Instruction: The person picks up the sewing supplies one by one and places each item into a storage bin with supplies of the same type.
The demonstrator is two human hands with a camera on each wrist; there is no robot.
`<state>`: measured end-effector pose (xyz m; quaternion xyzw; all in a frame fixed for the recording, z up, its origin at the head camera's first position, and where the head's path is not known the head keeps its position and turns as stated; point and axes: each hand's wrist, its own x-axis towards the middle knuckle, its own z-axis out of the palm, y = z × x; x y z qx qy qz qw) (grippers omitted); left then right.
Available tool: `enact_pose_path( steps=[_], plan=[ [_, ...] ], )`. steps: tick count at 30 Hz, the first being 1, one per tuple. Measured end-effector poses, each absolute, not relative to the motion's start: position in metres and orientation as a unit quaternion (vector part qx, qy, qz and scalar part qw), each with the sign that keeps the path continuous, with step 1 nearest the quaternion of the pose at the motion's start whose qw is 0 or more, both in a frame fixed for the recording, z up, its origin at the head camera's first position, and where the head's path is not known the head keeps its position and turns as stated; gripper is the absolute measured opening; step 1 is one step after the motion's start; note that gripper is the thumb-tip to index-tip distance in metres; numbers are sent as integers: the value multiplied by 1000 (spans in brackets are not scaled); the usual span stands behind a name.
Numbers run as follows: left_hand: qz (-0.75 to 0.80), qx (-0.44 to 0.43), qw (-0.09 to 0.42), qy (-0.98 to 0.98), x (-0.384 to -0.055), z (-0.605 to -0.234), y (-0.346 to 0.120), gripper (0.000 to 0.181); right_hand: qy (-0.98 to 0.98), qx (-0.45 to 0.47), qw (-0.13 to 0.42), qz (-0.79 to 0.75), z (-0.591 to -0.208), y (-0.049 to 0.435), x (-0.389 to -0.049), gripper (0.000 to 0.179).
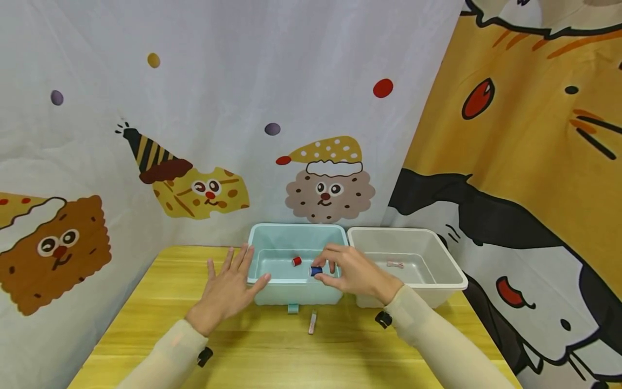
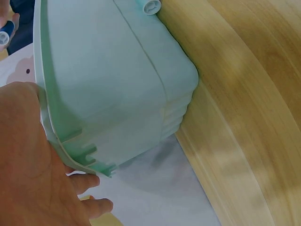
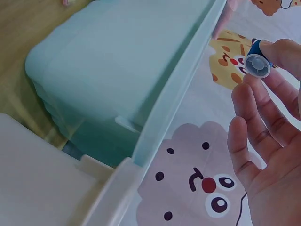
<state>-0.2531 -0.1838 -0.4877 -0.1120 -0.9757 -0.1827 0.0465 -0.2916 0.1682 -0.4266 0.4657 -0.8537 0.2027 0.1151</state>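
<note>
My right hand (image 1: 357,270) pinches a blue thread spool (image 1: 316,271) between thumb and fingers, over the front rim of the light blue bin (image 1: 298,294). In the right wrist view, the white ribbed end of the spool (image 3: 257,66) faces the camera. A red thread spool (image 1: 297,261) lies inside this bin. My left hand (image 1: 225,292) is spread with straight fingers at the bin's front left corner; the left wrist view shows its palm (image 2: 33,155) against the rim.
To the right stands a whitish bin (image 1: 408,286) holding a small pink item (image 1: 395,264). On the wooden table (image 1: 262,351), a teal spool (image 1: 292,308) lies close before the blue bin, with a slim pink-and-white piece (image 1: 312,322) nearby. A printed curtain (image 1: 218,108) hangs behind.
</note>
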Motion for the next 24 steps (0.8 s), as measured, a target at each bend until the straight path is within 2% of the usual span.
enact_pose_path(
  steps=[24],
  plan=[
    [-181, -111, 49, -976, -254, -489, -184, 102, -868, 442, 113, 197, -416, 151, -319, 19]
  ],
)
